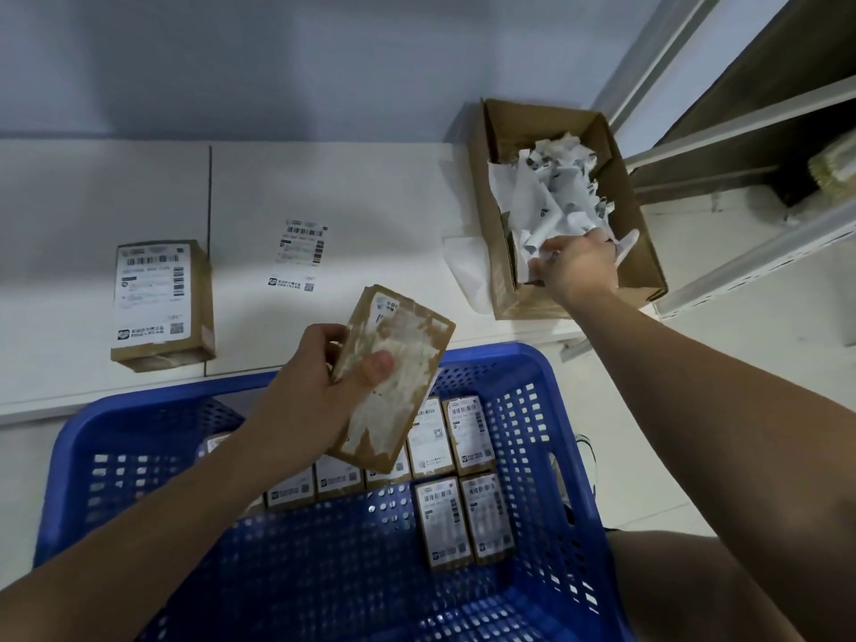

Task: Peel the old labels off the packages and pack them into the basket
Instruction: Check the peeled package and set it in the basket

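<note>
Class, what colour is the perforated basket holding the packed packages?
Blue: the basket shows best in the head view, the only view.

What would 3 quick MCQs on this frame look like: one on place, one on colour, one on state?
1. Where is the right hand?
A. in the basket
B. at the cardboard box of torn labels
C. on the shelf

2. Colour of the basket?
A. blue
B. red
C. grey

3. State of the package held by the left hand?
A. label intact
B. opened
C. label mostly peeled

Key: 1 B, fingers are among the paper scraps; 2 A, its rim is blue; 3 C, only residue and a corner scrap remain.
</note>
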{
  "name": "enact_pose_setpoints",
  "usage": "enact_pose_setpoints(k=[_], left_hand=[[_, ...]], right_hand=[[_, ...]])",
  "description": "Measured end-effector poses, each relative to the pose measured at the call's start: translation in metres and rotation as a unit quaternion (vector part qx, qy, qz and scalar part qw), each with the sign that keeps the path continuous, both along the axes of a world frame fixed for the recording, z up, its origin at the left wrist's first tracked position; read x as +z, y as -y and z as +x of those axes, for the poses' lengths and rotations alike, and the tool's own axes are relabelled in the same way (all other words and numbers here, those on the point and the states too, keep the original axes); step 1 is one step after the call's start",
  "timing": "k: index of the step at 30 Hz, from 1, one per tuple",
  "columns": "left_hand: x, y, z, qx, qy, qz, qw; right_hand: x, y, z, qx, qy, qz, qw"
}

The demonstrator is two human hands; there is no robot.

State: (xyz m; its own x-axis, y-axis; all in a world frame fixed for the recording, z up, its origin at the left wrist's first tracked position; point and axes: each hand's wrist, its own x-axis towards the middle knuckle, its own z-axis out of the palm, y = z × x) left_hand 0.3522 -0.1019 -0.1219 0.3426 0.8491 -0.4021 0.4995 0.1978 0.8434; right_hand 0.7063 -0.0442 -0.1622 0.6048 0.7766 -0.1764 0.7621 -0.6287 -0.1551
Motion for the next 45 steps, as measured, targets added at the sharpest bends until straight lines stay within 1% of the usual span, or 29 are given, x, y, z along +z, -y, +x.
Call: enact_pose_setpoints(k=[2, 3, 7, 9, 11, 14, 15, 17, 19, 20, 23, 25, 28, 30, 32, 33, 34, 35, 37, 39, 41, 43, 45], left_hand=[[-0.002, 0.0, -0.002, -0.01, -0.007, 0.003, 1.0], [-0.002, 0.0, -0.004, -0.011, -0.007, 0.001, 1.0], [0.002, 0.001, -0.006, -0.011, 0.002, -0.017, 1.0], [0.006, 0.002, -0.007, -0.005, 0.008, -0.021, 1.0], [0.011, 0.003, -0.009, -0.005, 0.004, -0.023, 1.0], [0.016, 0.004, -0.011, 0.003, -0.009, -0.031, 0.999], [0.016, 0.005, -0.013, 0.007, -0.01, -0.038, 0.999], [0.018, 0.007, -0.018, 0.012, -0.005, -0.057, 0.998], [0.02, 0.008, -0.023, -0.009, -0.014, -0.059, 0.998], [0.021, 0.009, -0.026, -0.026, -0.018, -0.055, 0.998], [0.026, 0.011, -0.034, -0.08, -0.003, -0.043, 0.996], [0.029, 0.014, -0.039, -0.114, 0.007, -0.025, 0.993], [0.03, 0.019, -0.048, -0.134, 0.022, -0.02, 0.991], [0.029, 0.022, -0.054, -0.133, 0.038, -0.023, 0.99], [0.026, 0.026, -0.058, -0.112, 0.053, -0.018, 0.992], [0.025, 0.028, -0.059, -0.095, 0.058, -0.003, 0.994], [0.024, 0.029, -0.061, -0.082, 0.05, 0.033, 0.995], [0.023, 0.031, -0.062, -0.076, 0.024, 0.088, 0.993], [0.023, 0.036, -0.065, -0.094, -0.041, 0.198, 0.975], [0.025, 0.041, -0.066, -0.139, -0.105, 0.273, 0.946], [0.025, 0.042, -0.064, -0.149, -0.13, 0.304, 0.932], [0.025, 0.038, -0.067, -0.128, -0.114, 0.315, 0.934], [0.026, 0.032, -0.073, -0.131, -0.1, 0.311, 0.936]], right_hand=[[0.001, 0.0, -0.001, 0.009, 0.059, -0.047, 0.997], [0.003, 0.0, -0.002, 0.012, 0.079, -0.053, 0.995], [0.013, 0.003, -0.006, 0.023, 0.069, 0.013, 0.997], [0.02, 0.01, -0.007, 0.016, 0.067, 0.027, 0.997], [0.027, 0.021, -0.012, 0.014, 0.086, 0.026, 0.996], [0.038, 0.041, -0.023, 0.043, 0.102, 0.069, 0.991], [0.044, 0.047, -0.03, 0.056, 0.085, 0.093, 0.99], [0.058, 0.062, -0.054, 0.104, 0.013, 0.146, 0.984], [0.077, 0.081, -0.085, 0.179, -0.068, 0.183, 0.964], [0.086, 0.091, -0.101, 0.221, -0.108, 0.185, 0.951], [0.106, 0.119, -0.145, 0.305, -0.241, 0.121, 0.913], [0.107, 0.129, -0.163, 0.334, -0.301, 0.072, 0.89], [0.094, 0.141, -0.175, 0.35, -0.346, 0.055, 0.869], [0.088, 0.147, -0.177, 0.334, -0.363, 0.072, 0.867], [0.083, 0.15, -0.177, 0.322, -0.353, 0.097, 0.873], [0.08, 0.151, -0.176, 0.311, -0.343, 0.112, 0.879], [0.078, 0.151, -0.175, 0.294, -0.332, 0.128, 0.887], [0.076, 0.15, -0.174, 0.271, -0.322, 0.143, 0.896], [0.072, 0.148, -0.172, 0.216, -0.307, 0.166, 0.912], [0.071, 0.147, -0.175, 0.176, -0.312, 0.185, 0.915], [0.07, 0.148, -0.181, 0.159, -0.331, 0.197, 0.909], [0.068, 0.152, -0.187, 0.156, -0.343, 0.193, 0.906], [0.069, 0.157, -0.19, 0.164, -0.347, 0.175, 0.907]])
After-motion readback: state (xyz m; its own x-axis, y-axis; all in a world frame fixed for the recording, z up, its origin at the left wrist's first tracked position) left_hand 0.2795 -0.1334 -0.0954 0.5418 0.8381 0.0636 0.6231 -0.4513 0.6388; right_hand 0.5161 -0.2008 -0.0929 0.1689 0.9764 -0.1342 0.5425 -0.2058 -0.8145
